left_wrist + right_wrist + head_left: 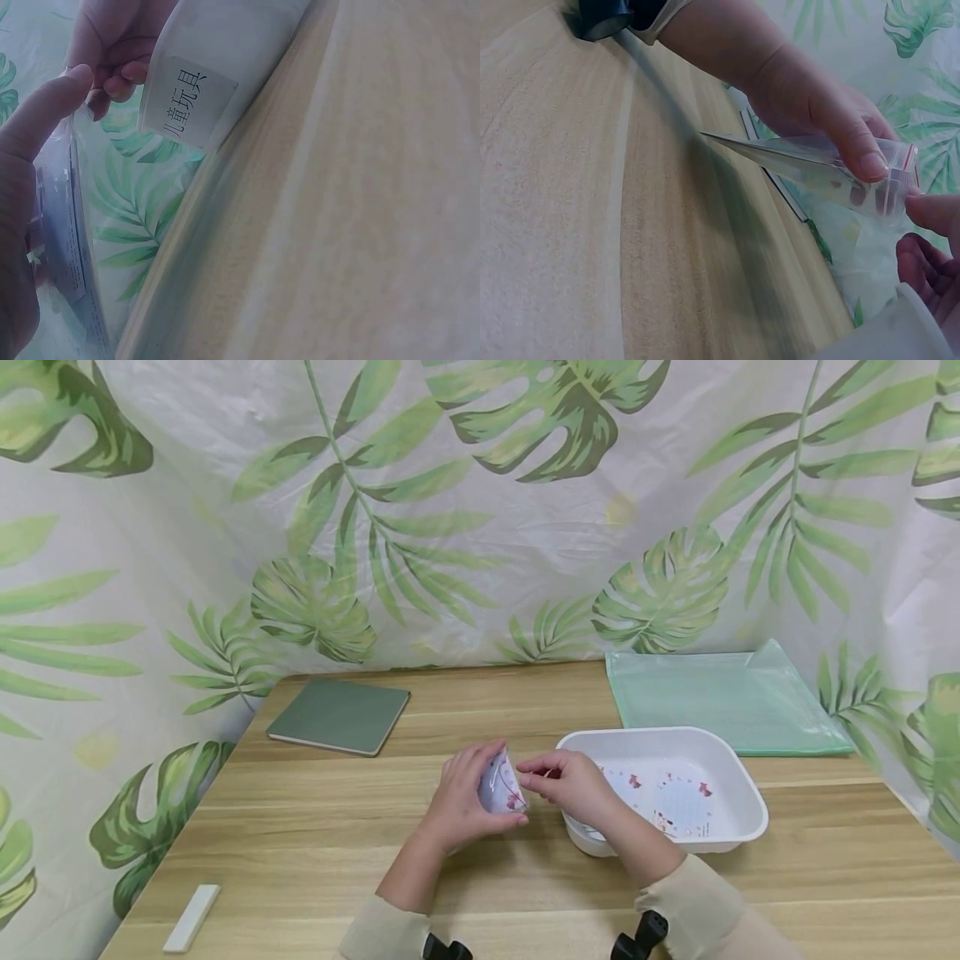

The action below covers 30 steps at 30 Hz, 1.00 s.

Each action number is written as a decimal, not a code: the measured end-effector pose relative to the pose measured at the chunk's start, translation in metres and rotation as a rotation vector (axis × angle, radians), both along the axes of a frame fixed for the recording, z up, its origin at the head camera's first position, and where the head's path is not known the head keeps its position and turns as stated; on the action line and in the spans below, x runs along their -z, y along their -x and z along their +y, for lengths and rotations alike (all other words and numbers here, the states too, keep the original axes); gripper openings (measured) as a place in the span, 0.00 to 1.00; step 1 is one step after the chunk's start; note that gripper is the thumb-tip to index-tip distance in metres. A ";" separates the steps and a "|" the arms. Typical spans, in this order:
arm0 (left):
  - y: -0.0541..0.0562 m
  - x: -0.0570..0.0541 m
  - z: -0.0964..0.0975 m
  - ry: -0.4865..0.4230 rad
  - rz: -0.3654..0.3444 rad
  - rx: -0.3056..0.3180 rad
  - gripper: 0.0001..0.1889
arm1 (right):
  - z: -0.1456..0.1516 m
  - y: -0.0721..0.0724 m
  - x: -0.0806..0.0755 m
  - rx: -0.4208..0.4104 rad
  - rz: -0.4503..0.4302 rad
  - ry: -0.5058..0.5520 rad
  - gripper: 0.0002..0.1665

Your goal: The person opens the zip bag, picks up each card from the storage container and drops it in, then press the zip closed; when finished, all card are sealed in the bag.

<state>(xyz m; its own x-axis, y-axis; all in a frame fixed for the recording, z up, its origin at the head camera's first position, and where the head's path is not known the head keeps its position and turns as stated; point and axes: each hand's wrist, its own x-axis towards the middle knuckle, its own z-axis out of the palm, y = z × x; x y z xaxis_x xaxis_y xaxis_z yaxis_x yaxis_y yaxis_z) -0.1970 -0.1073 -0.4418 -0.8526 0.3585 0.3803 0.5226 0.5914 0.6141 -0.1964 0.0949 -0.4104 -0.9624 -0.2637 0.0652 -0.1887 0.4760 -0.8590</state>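
Note:
My left hand (468, 789) grips a small clear zip-lock bag (501, 785), thumb on one side and fingers on the other. Inside the bag show pale printed sheets with pink-red figures. My right hand (573, 783) pinches the bag's zip edge between thumb and curled fingers. In the right wrist view, the bag (817, 169) tapers from its red-lined zip end to a narrow closed tip. My right hand's fingertips (922, 210) meet it at that zip end. Beside and partly under my right forearm stands a white plastic tub (731, 777) with similar printed sheets (686, 797) lying inside.
A dark green notebook (341, 714) lies at the back left of the wooden table (315, 835). Behind the tub lies a translucent green document pouch (720, 693). A small white bar (192, 918) lies near the left edge. Leaf-print cloth (525, 543) hangs behind.

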 end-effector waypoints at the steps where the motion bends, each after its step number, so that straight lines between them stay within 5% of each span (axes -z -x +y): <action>1: 0.000 0.000 0.000 0.001 -0.001 -0.001 0.53 | 0.001 0.000 -0.001 0.002 0.004 -0.004 0.13; 8: -0.002 0.000 0.001 -0.002 -0.022 -0.018 0.53 | 0.032 0.000 -0.013 0.065 -0.026 0.027 0.17; 15: -0.001 0.001 0.001 -0.013 -0.003 -0.010 0.53 | 0.088 0.007 -0.027 0.153 -0.102 -0.065 0.23; 26: 0.001 0.002 0.001 -0.021 0.000 -0.014 0.54 | 0.153 0.018 -0.011 0.136 -0.228 -0.457 0.28; 30: 0.001 0.003 0.001 -0.019 -0.005 -0.012 0.54 | 0.162 0.019 0.000 0.103 -0.209 -0.573 0.31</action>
<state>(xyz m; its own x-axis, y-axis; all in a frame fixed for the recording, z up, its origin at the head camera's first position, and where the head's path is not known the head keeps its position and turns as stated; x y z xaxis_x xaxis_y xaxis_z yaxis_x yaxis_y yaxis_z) -0.1978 -0.1065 -0.4446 -0.8586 0.3414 0.3824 0.5125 0.5859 0.6277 -0.2158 0.2566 -0.4108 -0.9620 -0.1059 -0.2516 0.0275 0.8795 -0.4751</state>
